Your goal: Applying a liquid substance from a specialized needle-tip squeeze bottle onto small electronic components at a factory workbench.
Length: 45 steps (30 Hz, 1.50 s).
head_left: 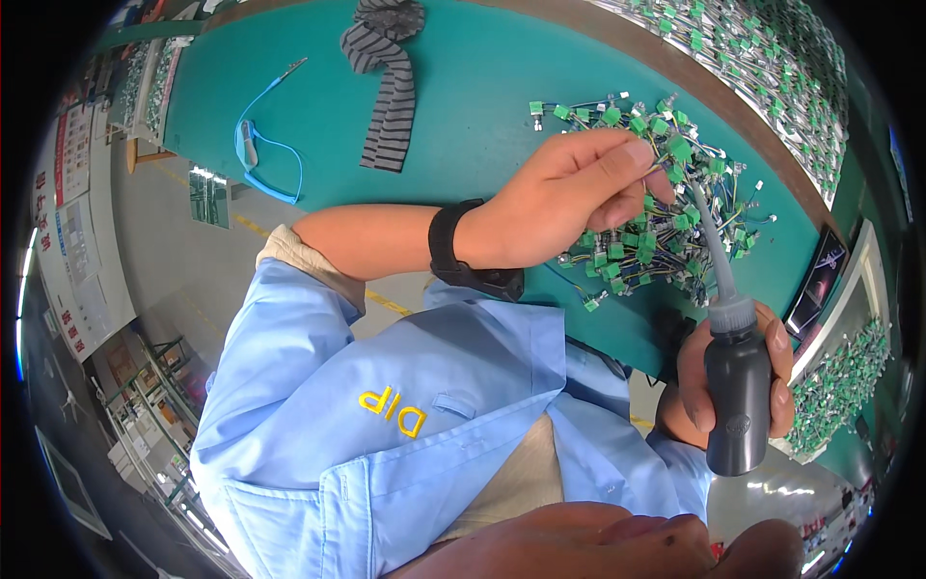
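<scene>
My left hand [569,188], with a black watch on its wrist, pinches a small green connector with thin wires [679,148] between thumb and fingers. In my right hand [696,381] is a dark squeeze bottle [738,400], tilted so that its long grey nozzle [716,241] points up to the held connector. The nozzle tip is close beside the connector; whether they touch I cannot tell. Under and around both hands lies a loose pile of green wired connectors [627,256] on the green tabletop [482,87].
A blue wrist strap with a metal clip [247,150] and a grey-black striped cloth [391,111] lie at the far left. Many more connectors fill a tray [762,72] behind a brown ledge and another container [839,391] at right. A flat dark panel [820,275] stands near the right edge.
</scene>
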Each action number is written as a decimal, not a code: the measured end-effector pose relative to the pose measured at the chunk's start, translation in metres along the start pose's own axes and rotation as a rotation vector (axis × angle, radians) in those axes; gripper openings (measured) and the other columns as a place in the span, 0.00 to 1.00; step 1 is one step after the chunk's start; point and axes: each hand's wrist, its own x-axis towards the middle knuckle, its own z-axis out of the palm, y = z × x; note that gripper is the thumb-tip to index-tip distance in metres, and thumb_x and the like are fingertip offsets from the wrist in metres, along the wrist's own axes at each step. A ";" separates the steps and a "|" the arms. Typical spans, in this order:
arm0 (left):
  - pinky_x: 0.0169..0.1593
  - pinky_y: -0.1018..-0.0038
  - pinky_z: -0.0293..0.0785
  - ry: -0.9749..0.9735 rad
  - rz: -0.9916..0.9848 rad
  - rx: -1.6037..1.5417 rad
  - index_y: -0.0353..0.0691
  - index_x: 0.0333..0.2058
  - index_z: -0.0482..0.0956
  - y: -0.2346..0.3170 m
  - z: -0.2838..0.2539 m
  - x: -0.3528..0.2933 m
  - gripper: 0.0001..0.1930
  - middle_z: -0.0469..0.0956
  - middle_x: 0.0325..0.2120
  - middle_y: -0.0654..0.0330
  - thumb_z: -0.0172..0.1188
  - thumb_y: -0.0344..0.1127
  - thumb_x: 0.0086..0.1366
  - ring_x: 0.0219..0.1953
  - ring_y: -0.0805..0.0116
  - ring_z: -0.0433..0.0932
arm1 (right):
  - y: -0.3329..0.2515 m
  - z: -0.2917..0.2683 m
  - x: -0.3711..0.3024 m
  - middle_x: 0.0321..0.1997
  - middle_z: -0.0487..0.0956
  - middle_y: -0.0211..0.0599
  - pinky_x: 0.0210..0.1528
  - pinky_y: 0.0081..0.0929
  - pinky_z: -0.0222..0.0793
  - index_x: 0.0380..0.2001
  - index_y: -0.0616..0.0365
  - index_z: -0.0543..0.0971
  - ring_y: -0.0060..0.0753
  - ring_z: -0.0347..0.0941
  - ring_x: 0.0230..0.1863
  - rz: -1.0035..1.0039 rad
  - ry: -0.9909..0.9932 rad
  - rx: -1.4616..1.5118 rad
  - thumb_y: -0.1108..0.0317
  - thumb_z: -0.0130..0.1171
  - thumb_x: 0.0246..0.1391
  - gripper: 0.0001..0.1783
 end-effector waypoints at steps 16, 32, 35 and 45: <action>0.26 0.82 0.54 -0.015 -0.214 -0.336 0.32 0.42 0.75 0.007 -0.003 0.006 0.19 0.58 0.20 0.70 0.41 0.43 0.77 0.20 0.83 0.54 | 0.021 0.023 -0.007 0.35 0.76 0.56 0.26 0.23 0.75 0.52 0.68 0.59 0.45 0.78 0.26 -0.226 0.237 0.142 0.42 0.32 0.68 0.33; 0.32 0.82 0.61 -0.091 -0.219 -0.511 0.29 0.45 0.77 0.013 -0.005 0.010 0.18 0.65 0.28 0.69 0.45 0.40 0.76 0.26 0.80 0.59 | 0.038 0.008 0.017 0.45 0.75 0.70 0.27 0.35 0.85 0.53 0.63 0.60 0.56 0.81 0.33 -0.462 0.338 -0.016 0.39 0.29 0.68 0.34; 0.33 0.82 0.62 -0.034 -0.247 -0.592 0.30 0.43 0.76 0.019 -0.005 0.008 0.16 0.66 0.29 0.67 0.46 0.40 0.76 0.26 0.79 0.59 | 0.038 0.011 0.017 0.45 0.75 0.72 0.26 0.34 0.85 0.54 0.62 0.58 0.57 0.81 0.35 -0.456 0.253 0.057 0.37 0.29 0.67 0.35; 0.33 0.80 0.63 -0.049 -0.239 -0.552 0.33 0.38 0.71 0.021 -0.007 0.009 0.12 0.64 0.30 0.66 0.48 0.38 0.75 0.29 0.78 0.61 | 0.035 0.010 0.020 0.43 0.76 0.69 0.20 0.30 0.83 0.54 0.62 0.58 0.56 0.81 0.33 -0.454 0.247 -0.036 0.37 0.29 0.67 0.35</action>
